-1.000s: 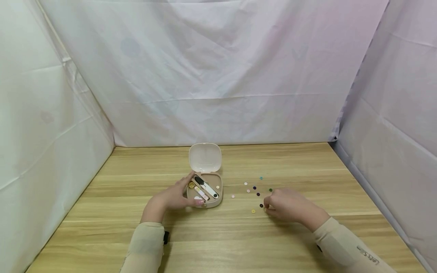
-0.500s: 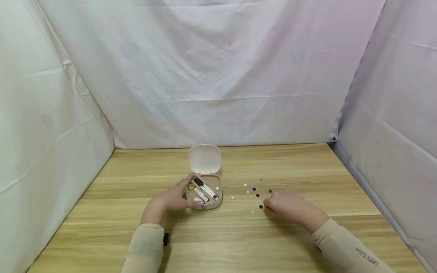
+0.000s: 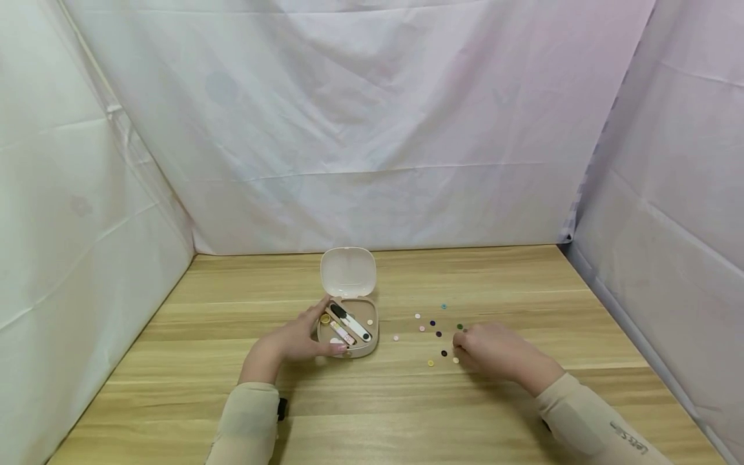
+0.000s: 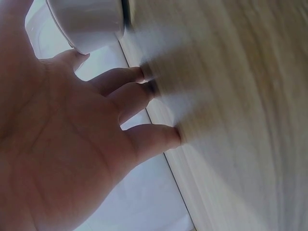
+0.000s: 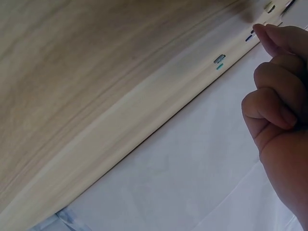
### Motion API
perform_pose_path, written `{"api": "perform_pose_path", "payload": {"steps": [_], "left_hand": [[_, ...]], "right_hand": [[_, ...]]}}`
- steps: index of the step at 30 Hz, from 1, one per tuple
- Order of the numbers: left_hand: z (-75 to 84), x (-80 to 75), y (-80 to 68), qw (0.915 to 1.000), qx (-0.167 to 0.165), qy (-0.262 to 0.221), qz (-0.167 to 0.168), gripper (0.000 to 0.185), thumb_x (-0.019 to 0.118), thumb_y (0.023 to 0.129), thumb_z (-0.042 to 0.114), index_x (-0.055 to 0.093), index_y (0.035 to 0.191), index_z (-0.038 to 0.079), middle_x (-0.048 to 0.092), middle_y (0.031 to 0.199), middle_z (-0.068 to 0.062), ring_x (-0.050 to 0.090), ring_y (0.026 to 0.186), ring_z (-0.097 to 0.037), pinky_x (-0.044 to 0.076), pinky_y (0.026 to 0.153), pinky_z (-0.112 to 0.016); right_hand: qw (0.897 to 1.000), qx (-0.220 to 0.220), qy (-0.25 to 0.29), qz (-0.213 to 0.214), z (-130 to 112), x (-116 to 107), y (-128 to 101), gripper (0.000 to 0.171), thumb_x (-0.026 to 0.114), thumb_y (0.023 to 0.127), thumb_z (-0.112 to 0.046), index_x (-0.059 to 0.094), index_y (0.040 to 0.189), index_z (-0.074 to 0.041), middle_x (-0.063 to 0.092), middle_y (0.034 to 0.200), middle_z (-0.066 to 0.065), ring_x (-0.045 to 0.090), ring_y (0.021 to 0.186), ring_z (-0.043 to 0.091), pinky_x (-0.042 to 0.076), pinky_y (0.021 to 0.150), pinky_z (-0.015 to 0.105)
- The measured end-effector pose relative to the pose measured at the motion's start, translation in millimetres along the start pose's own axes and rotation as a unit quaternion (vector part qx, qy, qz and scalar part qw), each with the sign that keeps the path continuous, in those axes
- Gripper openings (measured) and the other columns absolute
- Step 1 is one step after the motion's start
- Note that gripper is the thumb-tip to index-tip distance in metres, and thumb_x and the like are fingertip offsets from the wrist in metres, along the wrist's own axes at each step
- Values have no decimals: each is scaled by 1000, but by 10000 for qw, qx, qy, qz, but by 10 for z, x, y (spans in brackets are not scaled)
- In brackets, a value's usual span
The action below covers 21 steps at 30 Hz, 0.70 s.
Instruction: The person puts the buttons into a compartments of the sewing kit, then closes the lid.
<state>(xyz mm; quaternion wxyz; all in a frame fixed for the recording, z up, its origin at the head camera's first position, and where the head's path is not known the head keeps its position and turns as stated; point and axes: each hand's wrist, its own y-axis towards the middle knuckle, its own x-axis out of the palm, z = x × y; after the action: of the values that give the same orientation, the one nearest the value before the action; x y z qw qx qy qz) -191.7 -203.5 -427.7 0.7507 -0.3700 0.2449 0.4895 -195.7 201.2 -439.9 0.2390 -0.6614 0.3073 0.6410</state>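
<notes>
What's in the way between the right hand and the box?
Only small buttons lying on the table. Nothing tall visible: the box is open, its lid raised at the far side, and the left hand holds it from the left.

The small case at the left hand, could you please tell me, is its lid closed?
No, the head view shows the lid standing raised at the far edge of the case.

The left wrist view cuts off the box (image 4: 89, 24), and the head view both sleeves (image 3: 247, 413).
</notes>
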Motion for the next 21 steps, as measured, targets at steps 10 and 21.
{"api": "perform_pose_path", "payload": {"steps": [10,21], "left_hand": [[12,-34,-3,9998,-45,-101,-143,122,86,84,58,7,173,30,17,178,-22,20,161,-54,25,126,-75],[13,-29,-3,9998,-74,-107,-142,123,86,83,59,7,173,30,16,179,-21,20,162,-54,25,126,-75]], "right_hand": [[9986,-486,165,-116,-47,-50,-35,11,79,95,-15,76,85,-19,70,73,-11,50,60,-3,50,57,21],[9984,-520,219,-36,-54,-22,-29,23,79,93,-11,68,76,-20,53,65,-15,36,58,-3,38,53,17]]}}
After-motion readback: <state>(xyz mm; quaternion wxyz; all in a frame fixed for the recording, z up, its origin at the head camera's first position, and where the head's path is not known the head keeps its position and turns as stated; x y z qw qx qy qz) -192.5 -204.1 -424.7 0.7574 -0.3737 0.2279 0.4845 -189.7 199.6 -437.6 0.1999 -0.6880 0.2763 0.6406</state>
